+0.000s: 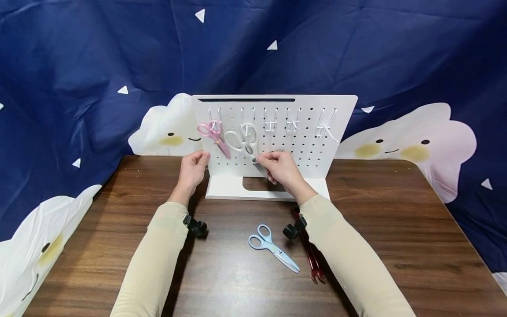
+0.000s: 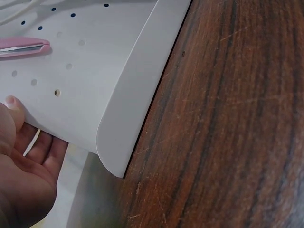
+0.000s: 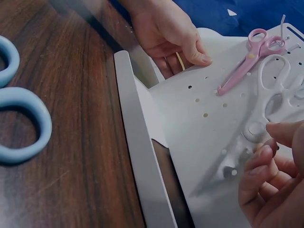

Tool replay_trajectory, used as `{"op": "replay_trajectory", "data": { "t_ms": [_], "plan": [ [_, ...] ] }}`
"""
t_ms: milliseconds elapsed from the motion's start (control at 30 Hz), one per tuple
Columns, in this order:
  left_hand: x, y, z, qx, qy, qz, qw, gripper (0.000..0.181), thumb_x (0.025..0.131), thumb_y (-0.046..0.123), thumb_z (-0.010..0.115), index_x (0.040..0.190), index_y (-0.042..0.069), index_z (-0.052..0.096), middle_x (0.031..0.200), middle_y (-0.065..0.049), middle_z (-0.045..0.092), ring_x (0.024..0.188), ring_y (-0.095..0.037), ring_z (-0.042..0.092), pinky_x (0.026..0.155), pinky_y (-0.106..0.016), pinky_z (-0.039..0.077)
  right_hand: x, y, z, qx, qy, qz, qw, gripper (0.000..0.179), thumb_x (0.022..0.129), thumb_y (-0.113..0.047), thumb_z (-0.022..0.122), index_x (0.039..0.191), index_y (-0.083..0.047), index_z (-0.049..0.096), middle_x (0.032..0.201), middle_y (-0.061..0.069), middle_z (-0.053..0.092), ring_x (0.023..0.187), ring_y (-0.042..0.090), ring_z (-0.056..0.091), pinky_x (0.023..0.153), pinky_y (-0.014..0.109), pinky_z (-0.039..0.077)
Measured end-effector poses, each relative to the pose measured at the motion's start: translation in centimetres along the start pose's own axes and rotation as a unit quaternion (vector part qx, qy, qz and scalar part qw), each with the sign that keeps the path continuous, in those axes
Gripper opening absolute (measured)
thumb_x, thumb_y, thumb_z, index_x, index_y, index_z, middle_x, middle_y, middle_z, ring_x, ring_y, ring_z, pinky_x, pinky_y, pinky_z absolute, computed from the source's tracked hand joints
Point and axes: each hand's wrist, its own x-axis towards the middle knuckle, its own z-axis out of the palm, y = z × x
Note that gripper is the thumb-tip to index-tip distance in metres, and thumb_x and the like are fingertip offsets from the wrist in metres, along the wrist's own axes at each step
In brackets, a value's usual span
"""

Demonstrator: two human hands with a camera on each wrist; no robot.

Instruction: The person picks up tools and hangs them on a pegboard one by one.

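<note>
While our left hand [image 1: 192, 169] grips the board [image 1: 344, 105] by its left edge, our right hand [image 1: 283, 167] pinches white scissors [image 3: 255, 130]; the surface [image 1: 222, 273] extends beyond both sides.

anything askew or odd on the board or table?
One thing: the rightmost hook on the white pegboard looks askew. Its prong slants down to the right, whereas the bare middle hook sits square. I see no spill or breakage.
</note>
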Motion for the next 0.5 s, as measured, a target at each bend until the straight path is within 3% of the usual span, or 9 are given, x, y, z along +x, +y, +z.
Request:
{"op": "replay_trajectory", "data": {
  "t_ms": [233,500],
  "plan": [
    [0.0,-0.1,0.1,-0.002,0.003,0.004,1.0,0.033,0.112,0.019,0.06,0.12,-0.008,0.075,0.085,0.011,0.071,0.087,0.0,0.058,0.087,-0.02,0.055,-0.8,0.8,-1.0,-0.01,0.006,-0.004,0.9999,0.028,0.107,-0.02,0.067,0.121,0.004,0.074,0.06,-0.003,0.054,0.048,0.009,0.048,0.044,0.021,0.041],
    [-0.1,0.0,0.1,-0.008,0.002,0.009,0.9999,0.032,0.112,0.018,0.06,0.119,-0.01,0.075,0.082,0.014,0.069,0.085,0.0,0.057,0.081,-0.016,0.053,-2.1,1.3,-1.7,-0.02,-0.021,0.001,0.9996,0.032,0.108,-0.017,0.064,0.124,0.01,0.069,0.062,-0.002,0.056,0.05,0.008,0.051,0.046,0.021,0.043]
  ]
}}
